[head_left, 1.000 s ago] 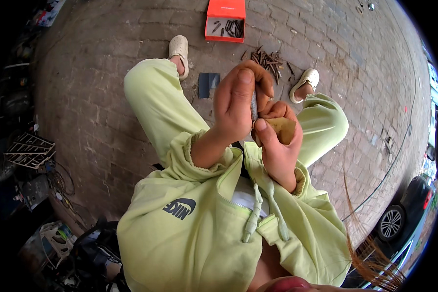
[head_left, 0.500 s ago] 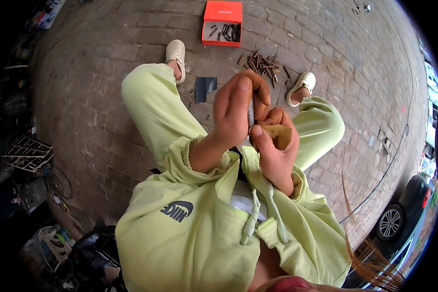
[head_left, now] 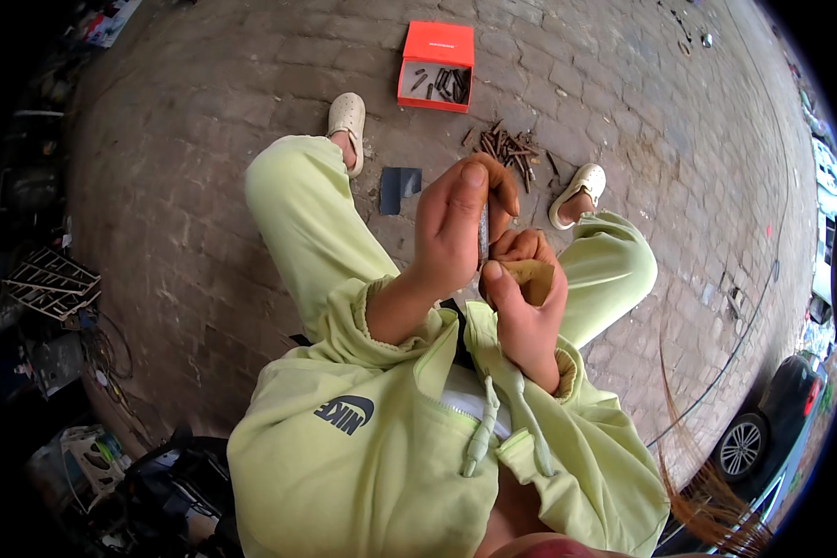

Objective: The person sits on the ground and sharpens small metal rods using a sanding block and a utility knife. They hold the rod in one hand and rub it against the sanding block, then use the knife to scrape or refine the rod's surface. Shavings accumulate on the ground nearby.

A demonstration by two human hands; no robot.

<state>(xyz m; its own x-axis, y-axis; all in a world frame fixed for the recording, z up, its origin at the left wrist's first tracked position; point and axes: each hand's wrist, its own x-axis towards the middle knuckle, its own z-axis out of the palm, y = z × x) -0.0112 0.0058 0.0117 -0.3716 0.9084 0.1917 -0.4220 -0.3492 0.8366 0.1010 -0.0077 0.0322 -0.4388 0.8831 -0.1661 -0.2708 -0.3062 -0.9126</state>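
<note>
A person in a pale green tracksuit sits over a brick-paved floor (head_left: 205,186), both hands raised together at the centre of the frame. The left hand (head_left: 451,228) closes its fingers around a slim grey metal piece (head_left: 483,232) that stands upright, thumb and fingertips pressed to it from both sides. The right hand (head_left: 521,312), just at 5 o'clock of the left and touching it, pinches a folded scrap of tan sanding paper (head_left: 533,279) between thumb and curled fingers, the paper lying against the lower part of the metal piece. Beyond the hands, at 12 o'clock, an open orange box (head_left: 435,42) rests on the bricks with several dark metal bits lying inside it. A loose heap of rusty metal rods (head_left: 507,147) sits just at 5 o'clock of the box, close to the person's right foot in a cream clog (head_left: 578,191). The other cream clog (head_left: 347,126) shows at 11 o'clock of the hands, and a small dark square sheet (head_left: 400,189) lies flat on the bricks between the two feet. At the 9 o'clock edge of the frame, a wire rack (head_left: 46,284) sits among tangled clutter, and part of a parked car's wheel (head_left: 742,448) shows toward 4 o'clock.
</note>
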